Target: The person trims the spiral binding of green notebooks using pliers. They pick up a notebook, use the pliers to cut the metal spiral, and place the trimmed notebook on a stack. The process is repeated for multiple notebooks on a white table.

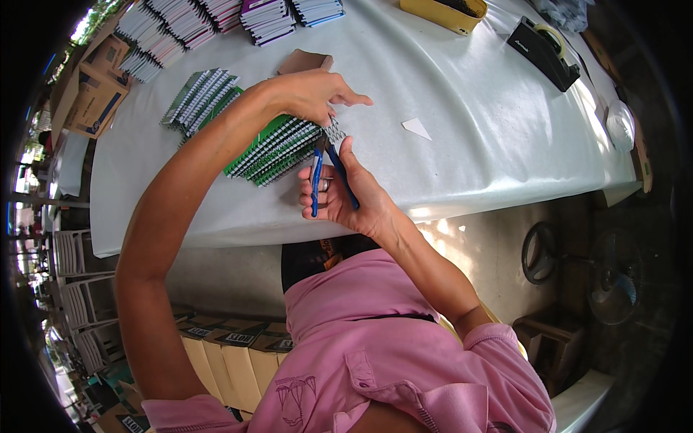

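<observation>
My left hand [310, 94] reaches across the green spiral notebooks [271, 151], its thumb bent down at the end of a wire coil [335, 130] and one finger stretched to the right. It appears to grip the notebook that this coil belongs to; the hand covers most of it. My right hand [354, 191] is wrapped round blue-handled pliers [316, 180], with the jaws up against the coil end. Behind my left hand a brown cardboard piece [307, 60] shows in part. More green notebooks [202, 101] lie in a slanting row to the left.
Stacked spiral notebooks [180, 25] stand along the far left edge. A yellow container [444, 14] and a black tape dispenser [543, 54] sit at the far right. A white paper scrap [416, 128] lies on the pale table cover [462, 166]. Cardboard boxes [94, 90] stand beyond the left edge.
</observation>
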`<state>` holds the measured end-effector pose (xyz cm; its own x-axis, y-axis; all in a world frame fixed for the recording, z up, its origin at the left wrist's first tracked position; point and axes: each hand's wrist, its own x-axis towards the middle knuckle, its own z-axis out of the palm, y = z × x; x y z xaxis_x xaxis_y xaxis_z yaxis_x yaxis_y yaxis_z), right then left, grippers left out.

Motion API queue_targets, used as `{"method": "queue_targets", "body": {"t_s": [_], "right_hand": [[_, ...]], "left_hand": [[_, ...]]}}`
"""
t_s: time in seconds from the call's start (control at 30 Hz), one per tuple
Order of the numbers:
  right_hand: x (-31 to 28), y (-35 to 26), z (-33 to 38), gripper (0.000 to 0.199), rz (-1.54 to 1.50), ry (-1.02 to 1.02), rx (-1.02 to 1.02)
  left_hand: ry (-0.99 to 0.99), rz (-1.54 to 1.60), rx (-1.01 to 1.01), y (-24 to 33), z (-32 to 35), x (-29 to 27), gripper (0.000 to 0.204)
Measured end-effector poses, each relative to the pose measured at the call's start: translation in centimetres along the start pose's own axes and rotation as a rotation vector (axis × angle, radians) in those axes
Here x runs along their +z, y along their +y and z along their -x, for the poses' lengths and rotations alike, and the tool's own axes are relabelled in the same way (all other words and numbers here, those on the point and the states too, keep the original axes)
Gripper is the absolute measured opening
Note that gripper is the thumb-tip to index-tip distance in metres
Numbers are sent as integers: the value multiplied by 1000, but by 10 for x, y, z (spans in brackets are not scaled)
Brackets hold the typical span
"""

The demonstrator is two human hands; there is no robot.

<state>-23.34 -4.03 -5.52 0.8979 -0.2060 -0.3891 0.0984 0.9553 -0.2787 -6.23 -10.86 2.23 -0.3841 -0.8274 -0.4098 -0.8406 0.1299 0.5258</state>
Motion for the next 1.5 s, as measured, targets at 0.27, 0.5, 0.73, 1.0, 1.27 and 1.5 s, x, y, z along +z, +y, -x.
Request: {"method": "queue_targets", "body": {"t_s": [0.27, 0.5, 0.73, 1.0, 1.27, 1.5], "right_hand": [[-39, 3, -13, 83, -196, -391, 88], [5, 0, 7, 82, -59, 63, 82], [-47, 3, -30, 79, -481, -766, 214], [-2, -3, 12, 80, -163, 86, 100], [-12, -4, 13, 80, -237, -6, 144], [-28, -3, 4, 67, -331, -40, 176]], "left_hand": [[-69, -153, -59, 16, -12, 9, 80], [-36, -52, -81, 8, -8, 13, 82], [28, -215, -18, 18, -6, 19, 83], [164, -287, 55, 6, -7, 32, 84], [152, -362, -5, 16, -5, 39, 89], [167, -427, 19, 29, -3, 45, 84]]}}
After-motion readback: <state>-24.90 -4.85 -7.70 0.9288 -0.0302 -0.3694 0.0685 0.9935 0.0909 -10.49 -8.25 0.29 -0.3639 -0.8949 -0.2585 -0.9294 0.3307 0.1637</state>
